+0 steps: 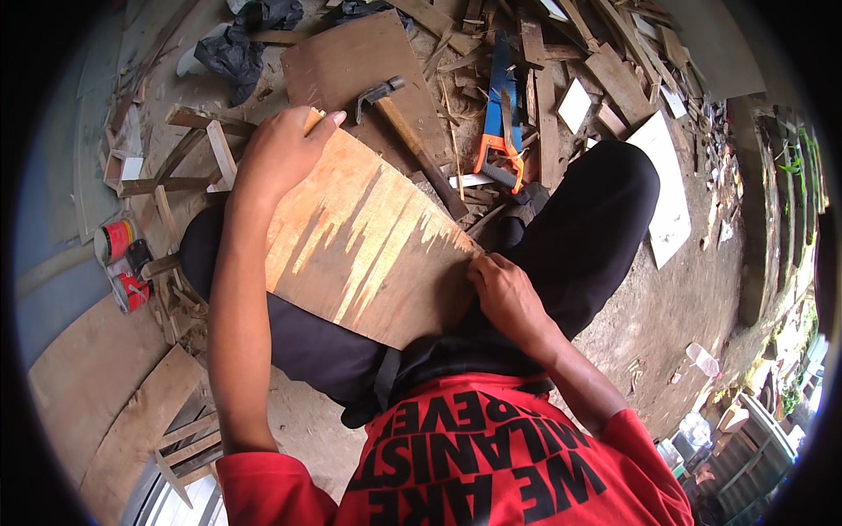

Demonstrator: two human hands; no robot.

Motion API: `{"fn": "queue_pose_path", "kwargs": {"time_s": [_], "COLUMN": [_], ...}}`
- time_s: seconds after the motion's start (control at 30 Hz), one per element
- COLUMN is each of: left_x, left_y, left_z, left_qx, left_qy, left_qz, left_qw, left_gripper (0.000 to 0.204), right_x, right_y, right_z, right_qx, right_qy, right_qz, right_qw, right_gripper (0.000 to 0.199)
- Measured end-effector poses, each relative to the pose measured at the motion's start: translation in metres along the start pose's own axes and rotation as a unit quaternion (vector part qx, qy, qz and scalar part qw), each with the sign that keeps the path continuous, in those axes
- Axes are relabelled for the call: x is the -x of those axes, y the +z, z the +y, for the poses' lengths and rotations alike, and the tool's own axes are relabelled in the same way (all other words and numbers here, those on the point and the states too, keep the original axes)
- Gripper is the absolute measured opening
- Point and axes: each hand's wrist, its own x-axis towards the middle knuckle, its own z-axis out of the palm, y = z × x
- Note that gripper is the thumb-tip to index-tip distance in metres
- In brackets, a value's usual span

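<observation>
A person's left hand [285,158] grips the far corner of a splintered wooden board [377,237], which slants across the lap [324,337] between both hands. The right hand [509,294] curls its fingers around the board's right-hand corner. A hammer [404,131] lies just right of the left hand. Well ahead of the right hand lies a blue saw [501,110] with an orange handle.

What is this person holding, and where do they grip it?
A wooden board with a ragged, stripped surface: the left hand grips its far corner, the right hand its right corner.
</observation>
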Motion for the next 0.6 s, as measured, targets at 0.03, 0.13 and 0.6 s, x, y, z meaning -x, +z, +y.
{"fn": "queue_pose_path", "kwargs": {"time_s": [0.03, 0.13, 0.6], "left_x": [0.0, -0.001, 0.008], "left_y": [0.0, 0.006, -0.004], "left_z": [0.0, -0.006, -0.009], "left_qx": [-0.006, 0.007, 0.05], "left_qy": [-0.002, 0.019, 0.034], "left_qz": [-0.006, 0.026, 0.044], "left_qw": [1.0, 0.999, 0.997], "left_gripper": [0.054, 0.055, 0.057], "right_x": [0.002, 0.008, -0.033], "right_y": [0.0, -0.018, -0.003], "right_z": [0.001, -0.006, 0.011], "right_qx": [0.0, -0.085, -0.164], "right_qy": [-0.001, -0.097, 0.05], "right_qz": [-0.004, -0.115, 0.061], "right_qw": [1.0, 0.985, 0.983], "right_gripper": [0.008, 0.007, 0.033]}}
